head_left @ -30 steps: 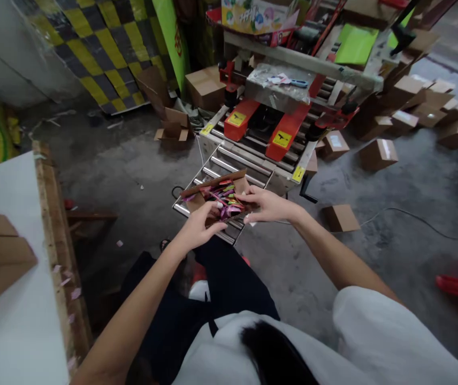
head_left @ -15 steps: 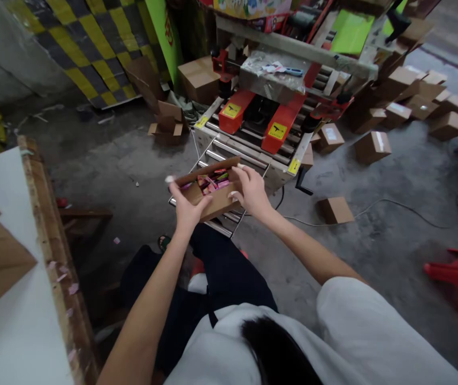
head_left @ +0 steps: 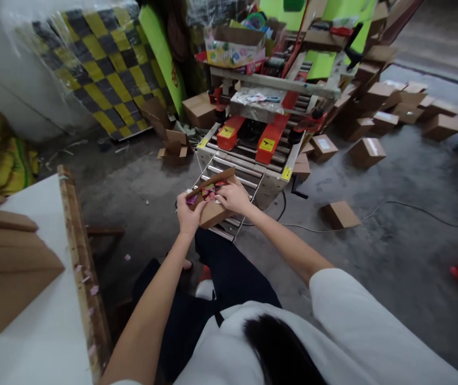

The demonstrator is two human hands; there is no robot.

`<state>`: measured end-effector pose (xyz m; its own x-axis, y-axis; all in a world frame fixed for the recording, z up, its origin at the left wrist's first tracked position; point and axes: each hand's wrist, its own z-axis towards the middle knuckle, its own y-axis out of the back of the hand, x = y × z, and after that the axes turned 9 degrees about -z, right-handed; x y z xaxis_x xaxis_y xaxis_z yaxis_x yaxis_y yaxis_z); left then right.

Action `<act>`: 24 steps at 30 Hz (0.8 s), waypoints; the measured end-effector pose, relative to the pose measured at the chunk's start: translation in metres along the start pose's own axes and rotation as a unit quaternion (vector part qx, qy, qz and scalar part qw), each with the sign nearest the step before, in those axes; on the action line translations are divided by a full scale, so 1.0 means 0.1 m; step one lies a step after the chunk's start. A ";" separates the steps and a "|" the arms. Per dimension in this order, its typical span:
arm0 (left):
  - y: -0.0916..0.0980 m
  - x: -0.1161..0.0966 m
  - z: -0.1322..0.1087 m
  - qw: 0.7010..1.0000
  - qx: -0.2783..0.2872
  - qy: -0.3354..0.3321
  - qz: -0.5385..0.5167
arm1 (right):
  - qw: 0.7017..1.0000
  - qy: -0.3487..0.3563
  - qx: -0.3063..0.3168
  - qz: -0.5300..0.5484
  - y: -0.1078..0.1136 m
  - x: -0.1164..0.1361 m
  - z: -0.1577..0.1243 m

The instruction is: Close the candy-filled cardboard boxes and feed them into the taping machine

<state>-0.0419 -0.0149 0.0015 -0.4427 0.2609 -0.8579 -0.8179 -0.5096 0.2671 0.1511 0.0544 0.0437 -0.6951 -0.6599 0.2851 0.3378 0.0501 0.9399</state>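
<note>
An open brown cardboard box (head_left: 214, 215) rests over a short roller conveyor (head_left: 229, 232) in front of my knees. Small, shiny pink and red packets (head_left: 208, 192) lie inside it, with a purple one near the left end. My left hand (head_left: 189, 214) is closed around the box's left end, thumb on the near wall. Reaching over the right part of the box, my right hand (head_left: 235, 198) has its fingers bent down among the packets. Whatever those fingertips hold is hidden.
Ahead stands a carton-sealing machine (head_left: 267, 143) with orange-red guides and a side crank (head_left: 299, 188). A white-topped table (head_left: 40, 214) bearing flattened cardboard (head_left: 12, 272) is at left. Several closed cartons (head_left: 367, 152) and a cable (head_left: 377, 208) lie on the floor at right.
My right hand has left the box's right rim and moved left, its fingers now in over the packets. The left hand still holds its end. The view has tipped up slightly.
</note>
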 end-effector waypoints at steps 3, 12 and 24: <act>0.02 -0.03 0.00 0.999 0.017 -0.046 0.009 | 0.980 -0.093 -0.168 0.044 -0.14 0.01 -0.14; 0.14 -0.43 -0.41 0.992 0.026 -0.040 0.120 | 0.996 -0.042 -0.075 -0.035 -0.23 0.17 -0.38; -0.13 -0.17 -0.16 0.908 0.176 0.301 -0.231 | 0.999 0.027 0.025 -0.020 -0.15 0.49 -0.65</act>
<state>-0.0174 -0.0261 0.0057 0.1726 -0.1685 -0.9705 -0.9790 -0.1380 -0.1502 0.1527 -0.0273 0.0314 -0.6710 -0.7021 0.2383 0.2785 0.0591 0.9586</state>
